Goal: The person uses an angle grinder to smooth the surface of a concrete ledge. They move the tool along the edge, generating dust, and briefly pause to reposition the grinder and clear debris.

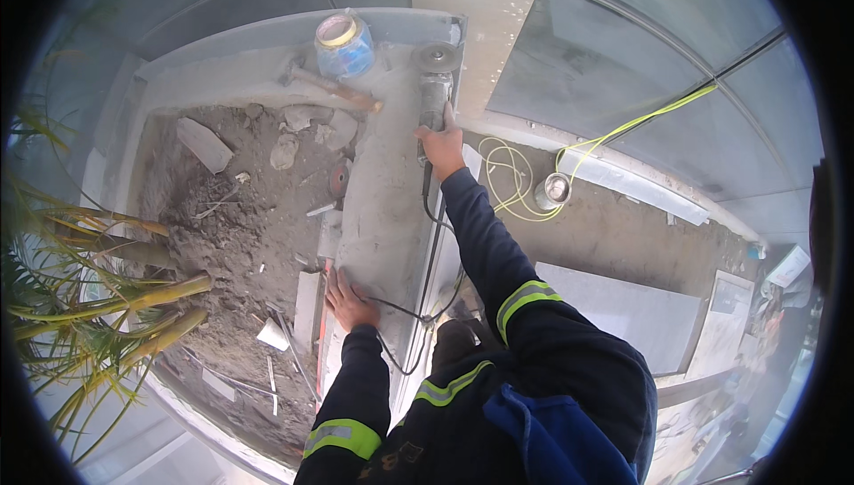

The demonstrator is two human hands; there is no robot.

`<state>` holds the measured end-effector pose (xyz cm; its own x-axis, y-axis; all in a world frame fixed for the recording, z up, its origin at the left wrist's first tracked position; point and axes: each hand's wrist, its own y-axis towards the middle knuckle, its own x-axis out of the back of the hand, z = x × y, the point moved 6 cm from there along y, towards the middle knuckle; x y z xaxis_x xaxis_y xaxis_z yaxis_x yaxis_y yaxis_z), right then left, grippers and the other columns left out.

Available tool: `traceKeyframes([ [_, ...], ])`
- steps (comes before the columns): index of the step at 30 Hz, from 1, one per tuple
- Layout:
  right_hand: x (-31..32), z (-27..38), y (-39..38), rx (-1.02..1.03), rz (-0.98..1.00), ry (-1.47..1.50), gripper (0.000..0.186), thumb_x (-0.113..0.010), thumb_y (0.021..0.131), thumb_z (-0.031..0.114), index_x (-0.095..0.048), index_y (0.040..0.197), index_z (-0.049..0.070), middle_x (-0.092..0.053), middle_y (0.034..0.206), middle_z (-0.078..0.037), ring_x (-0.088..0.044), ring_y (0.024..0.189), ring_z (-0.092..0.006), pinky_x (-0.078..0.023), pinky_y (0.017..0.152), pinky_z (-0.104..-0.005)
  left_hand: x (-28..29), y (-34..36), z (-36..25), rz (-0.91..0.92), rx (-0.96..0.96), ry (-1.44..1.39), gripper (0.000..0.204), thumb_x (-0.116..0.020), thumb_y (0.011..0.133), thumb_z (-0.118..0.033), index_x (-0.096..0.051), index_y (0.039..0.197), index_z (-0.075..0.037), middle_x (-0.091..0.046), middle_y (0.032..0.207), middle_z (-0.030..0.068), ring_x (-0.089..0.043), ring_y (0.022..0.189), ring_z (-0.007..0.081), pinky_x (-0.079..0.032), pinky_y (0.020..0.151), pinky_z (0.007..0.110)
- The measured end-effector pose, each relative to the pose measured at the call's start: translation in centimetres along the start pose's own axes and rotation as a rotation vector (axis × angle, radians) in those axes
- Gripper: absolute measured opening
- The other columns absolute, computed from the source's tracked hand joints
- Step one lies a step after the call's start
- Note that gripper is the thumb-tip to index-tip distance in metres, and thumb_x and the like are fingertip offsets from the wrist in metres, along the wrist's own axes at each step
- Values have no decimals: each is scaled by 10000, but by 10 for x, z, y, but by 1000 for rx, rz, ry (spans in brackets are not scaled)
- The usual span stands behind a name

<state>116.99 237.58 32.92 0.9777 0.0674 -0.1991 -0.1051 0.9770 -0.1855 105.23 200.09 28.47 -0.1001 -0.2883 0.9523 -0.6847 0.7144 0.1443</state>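
Note:
My right hand (442, 145) is closed round the rear of an angle grinder (435, 89), which lies on the dusty ledge (382, 192) with its disc at the far end. A black power cord (431, 209) runs back from the grinder toward me and loops beside my left hand. Fingers apart and stretched out, my left hand (350, 300) rests at the near end of the ledge, by a white strip with a red edge. Beyond it, to the left of the grinder, a wooden-handled hammer (338, 88) lies on the ledge. Its head is partly blurred by dust.
A tape roll (337, 30) sits on a blue wrapped container (347, 56) at the far corner. Left are a soil bed (240, 183), a loose disc (340, 178) and palm stems (169, 294). Right are yellow-green cord (623, 120), a tin can (553, 190) and a grey slab (623, 307).

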Motion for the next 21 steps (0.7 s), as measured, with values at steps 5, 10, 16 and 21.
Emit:
traceKeyframes([
  [5,-3,9,-6,-9,-25,-284,975,-718,724,106,-258,1578,9,-705,879,-170,-679,787,-232,-535,753,-329,0,1,0,5,3,10,492,-500,956,-144,-460,1440,-65,-456,1505,154,-414,1390,361,-286,1148,533],
  [10,-1,18,-6,70,-107,-520,952,-712,726,152,-293,1576,55,-725,958,-242,-721,874,-323,-548,814,-389,-5,0,7,-12,-3,3,482,-505,957,-146,-467,1430,-62,-449,1511,152,-404,1397,356,-275,1157,533],
  [16,7,20,11,64,-117,-609,911,-699,725,158,-343,1559,81,-707,1088,-277,-697,1038,-387,-534,909,-433,-2,2,6,51,35,-1,519,-527,933,-139,-456,1442,-68,-429,1527,145,-357,1435,343,-258,1174,532],
  [21,22,24,23,101,74,-438,920,-723,713,99,-331,1534,-43,-700,1047,-210,-682,876,-213,-535,754,-323,-5,-2,10,67,71,-16,557,-539,918,-141,-439,1464,-88,-399,1554,137,-331,1455,341,-240,1184,548],
])
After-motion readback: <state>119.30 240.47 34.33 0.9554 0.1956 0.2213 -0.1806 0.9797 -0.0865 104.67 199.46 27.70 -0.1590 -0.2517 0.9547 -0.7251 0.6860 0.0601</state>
